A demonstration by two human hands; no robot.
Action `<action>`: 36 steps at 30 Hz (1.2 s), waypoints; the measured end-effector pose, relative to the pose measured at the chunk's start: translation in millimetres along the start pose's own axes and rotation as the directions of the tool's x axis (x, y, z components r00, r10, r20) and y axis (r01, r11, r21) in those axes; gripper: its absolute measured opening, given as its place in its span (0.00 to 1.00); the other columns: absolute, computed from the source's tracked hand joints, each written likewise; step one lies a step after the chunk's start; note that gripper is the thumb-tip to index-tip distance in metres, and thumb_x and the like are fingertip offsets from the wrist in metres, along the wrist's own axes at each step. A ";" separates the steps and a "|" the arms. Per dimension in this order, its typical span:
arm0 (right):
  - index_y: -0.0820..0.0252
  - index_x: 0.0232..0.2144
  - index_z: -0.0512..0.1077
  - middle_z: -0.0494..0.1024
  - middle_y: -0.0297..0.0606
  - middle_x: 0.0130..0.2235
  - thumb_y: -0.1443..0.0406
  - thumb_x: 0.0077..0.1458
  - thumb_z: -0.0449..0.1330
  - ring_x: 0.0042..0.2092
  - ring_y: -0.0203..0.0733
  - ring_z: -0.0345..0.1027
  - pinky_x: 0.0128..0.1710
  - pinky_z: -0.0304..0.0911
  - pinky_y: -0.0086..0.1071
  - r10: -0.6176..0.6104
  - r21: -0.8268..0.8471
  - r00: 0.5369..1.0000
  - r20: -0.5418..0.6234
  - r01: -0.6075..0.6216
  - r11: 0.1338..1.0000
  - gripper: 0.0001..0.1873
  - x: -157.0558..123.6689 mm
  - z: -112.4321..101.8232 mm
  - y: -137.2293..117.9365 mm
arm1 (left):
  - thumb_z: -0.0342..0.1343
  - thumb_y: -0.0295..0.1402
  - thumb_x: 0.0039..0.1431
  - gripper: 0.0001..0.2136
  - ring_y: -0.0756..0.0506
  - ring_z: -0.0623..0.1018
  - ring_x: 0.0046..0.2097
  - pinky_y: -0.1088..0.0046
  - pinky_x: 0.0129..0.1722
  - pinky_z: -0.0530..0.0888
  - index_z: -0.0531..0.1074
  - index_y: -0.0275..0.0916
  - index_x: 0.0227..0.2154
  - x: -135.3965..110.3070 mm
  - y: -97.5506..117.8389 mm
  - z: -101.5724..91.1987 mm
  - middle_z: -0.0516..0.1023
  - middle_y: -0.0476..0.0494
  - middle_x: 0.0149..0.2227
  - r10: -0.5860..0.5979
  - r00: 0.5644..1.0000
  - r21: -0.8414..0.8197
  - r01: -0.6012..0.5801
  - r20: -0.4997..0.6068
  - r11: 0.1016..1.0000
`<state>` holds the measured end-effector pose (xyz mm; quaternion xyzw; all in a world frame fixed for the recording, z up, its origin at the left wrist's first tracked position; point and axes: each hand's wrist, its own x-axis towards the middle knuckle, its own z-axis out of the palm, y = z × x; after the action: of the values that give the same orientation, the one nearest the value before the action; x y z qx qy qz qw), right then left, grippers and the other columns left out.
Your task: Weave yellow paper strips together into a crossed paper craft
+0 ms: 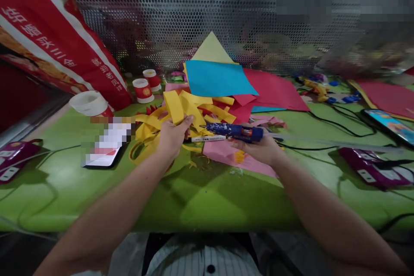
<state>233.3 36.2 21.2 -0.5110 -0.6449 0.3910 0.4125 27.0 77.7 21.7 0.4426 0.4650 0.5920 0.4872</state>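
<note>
My left hand is closed on a yellow paper strip, pinching it above a loose heap of yellow strips on the green table. My right hand grips a blue glue gun lying sideways, its nozzle pointing left toward the left hand. A white pen lies just under the nozzle. Beneath the right hand sits a pink paper sheet.
Blue, red and yellow-green sheets are stacked behind the strips. Red paper cups and a tape roll stand at left, beside a phone. Purple power strips and black cables lie right; another phone far right.
</note>
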 end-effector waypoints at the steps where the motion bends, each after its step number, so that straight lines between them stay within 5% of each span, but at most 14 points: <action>1: 0.57 0.23 0.67 0.71 0.34 0.22 0.50 0.33 0.67 0.26 0.40 0.66 0.26 0.64 0.33 -0.008 -0.011 1.000 -0.003 0.008 1.000 0.21 -0.3 -0.5 1.7 | 0.62 0.30 0.42 0.09 0.56 0.63 0.15 0.81 0.13 0.60 0.66 0.36 0.17 -0.5 -0.2 -0.8 0.64 0.55 0.13 0.007 1.000 0.006 -0.007 -0.003 1.000; 36: 0.56 0.17 0.65 0.64 0.29 0.18 0.53 0.33 0.68 0.21 0.34 0.55 0.20 0.55 0.30 0.006 -0.050 0.996 -0.089 -0.010 0.999 0.18 -2.5 1.2 2.9 | 0.60 0.30 0.44 0.08 0.55 0.62 0.15 0.79 0.15 0.60 0.67 0.38 0.17 -6.1 0.3 -4.7 0.63 0.55 0.14 0.026 1.000 0.079 -0.027 0.008 0.997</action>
<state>233.5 34.1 17.8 -0.5408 -0.6335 0.3531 0.4261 23.1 71.0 20.7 0.4697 0.4803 0.5781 0.4631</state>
